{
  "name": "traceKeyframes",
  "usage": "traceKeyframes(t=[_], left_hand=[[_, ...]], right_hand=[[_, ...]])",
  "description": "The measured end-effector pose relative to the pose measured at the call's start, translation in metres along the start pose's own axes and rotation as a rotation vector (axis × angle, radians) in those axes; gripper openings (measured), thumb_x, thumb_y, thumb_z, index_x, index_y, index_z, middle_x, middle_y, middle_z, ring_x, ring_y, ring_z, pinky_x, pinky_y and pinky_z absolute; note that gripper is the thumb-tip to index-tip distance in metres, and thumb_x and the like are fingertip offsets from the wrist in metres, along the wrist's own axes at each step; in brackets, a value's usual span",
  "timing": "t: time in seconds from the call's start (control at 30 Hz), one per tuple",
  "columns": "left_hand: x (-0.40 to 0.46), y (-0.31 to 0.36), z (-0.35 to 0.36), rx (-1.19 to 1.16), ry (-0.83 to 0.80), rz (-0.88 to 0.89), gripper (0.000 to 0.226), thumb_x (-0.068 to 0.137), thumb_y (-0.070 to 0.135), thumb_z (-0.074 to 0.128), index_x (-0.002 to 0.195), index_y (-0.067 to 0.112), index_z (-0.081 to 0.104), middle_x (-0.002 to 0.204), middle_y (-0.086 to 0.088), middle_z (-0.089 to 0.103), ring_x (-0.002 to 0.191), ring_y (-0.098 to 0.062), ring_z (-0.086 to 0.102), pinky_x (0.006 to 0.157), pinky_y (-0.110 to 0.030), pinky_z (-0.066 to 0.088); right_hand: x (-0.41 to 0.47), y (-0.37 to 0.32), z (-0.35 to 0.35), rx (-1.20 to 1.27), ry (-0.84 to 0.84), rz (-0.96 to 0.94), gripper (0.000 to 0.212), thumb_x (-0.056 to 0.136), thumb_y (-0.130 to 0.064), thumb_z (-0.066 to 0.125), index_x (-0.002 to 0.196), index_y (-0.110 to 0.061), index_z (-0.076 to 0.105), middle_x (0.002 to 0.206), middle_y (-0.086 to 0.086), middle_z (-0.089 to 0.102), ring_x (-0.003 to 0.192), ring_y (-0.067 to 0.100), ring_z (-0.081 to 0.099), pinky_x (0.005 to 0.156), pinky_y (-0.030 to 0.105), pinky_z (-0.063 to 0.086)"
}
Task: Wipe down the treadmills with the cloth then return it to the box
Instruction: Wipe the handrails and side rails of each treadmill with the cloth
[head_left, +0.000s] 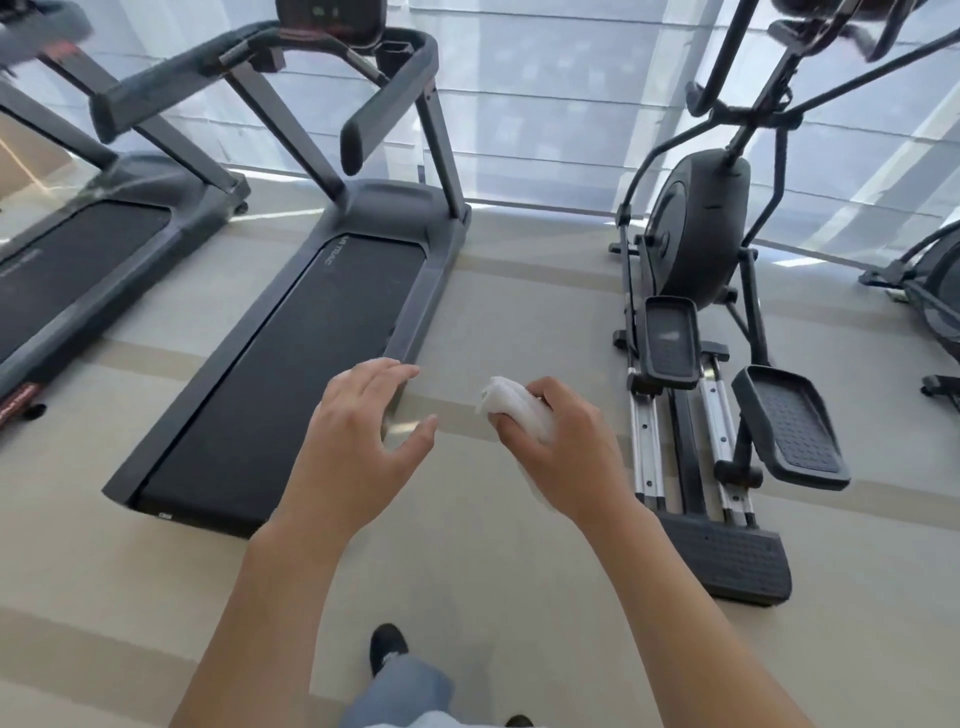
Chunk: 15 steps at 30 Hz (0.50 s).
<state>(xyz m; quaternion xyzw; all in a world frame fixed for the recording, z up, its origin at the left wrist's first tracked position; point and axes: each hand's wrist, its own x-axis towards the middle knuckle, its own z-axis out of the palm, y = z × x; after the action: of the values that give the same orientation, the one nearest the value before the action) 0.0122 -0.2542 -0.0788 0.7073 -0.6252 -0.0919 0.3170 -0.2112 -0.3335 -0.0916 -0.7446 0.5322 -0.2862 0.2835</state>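
Note:
My right hand (558, 439) grips a crumpled white cloth (511, 405) in the air above the floor, to the right of the nearer treadmill's (291, 343) rear end. My left hand (358, 441) hovers beside it with fingers spread and relaxed, holding nothing, over the treadmill's right rear corner. A second treadmill (78, 260) stands further left, partly cut off by the frame. No box is in view.
An elliptical trainer (696, 312) with two foot pedals stands to the right, and part of another machine (924, 291) shows at the far right edge. Windows with blinds run behind the machines. Beige floor lies between the treadmill and elliptical. My shoe (387, 647) is below.

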Motion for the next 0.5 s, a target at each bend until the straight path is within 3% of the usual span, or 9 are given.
traceKeyframes(t=[0.5], left_hand=[[0.273, -0.117, -0.018, -0.058, 0.044, 0.040, 0.058, 0.092, 0.057, 0.053, 0.142, 0.028, 0.058, 0.146, 0.011, 0.055, 0.141, -0.014, 0.043, 0.119, -0.045, 0.040]], right_hand=[[0.258, -0.038, 0.076, -0.038, 0.049, -0.010, 0.034, 0.091, -0.057, 0.069, 0.107, -0.027, 0.061, 0.087, -0.009, 0.065, 0.075, 0.016, 0.061, 0.067, 0.037, 0.049]])
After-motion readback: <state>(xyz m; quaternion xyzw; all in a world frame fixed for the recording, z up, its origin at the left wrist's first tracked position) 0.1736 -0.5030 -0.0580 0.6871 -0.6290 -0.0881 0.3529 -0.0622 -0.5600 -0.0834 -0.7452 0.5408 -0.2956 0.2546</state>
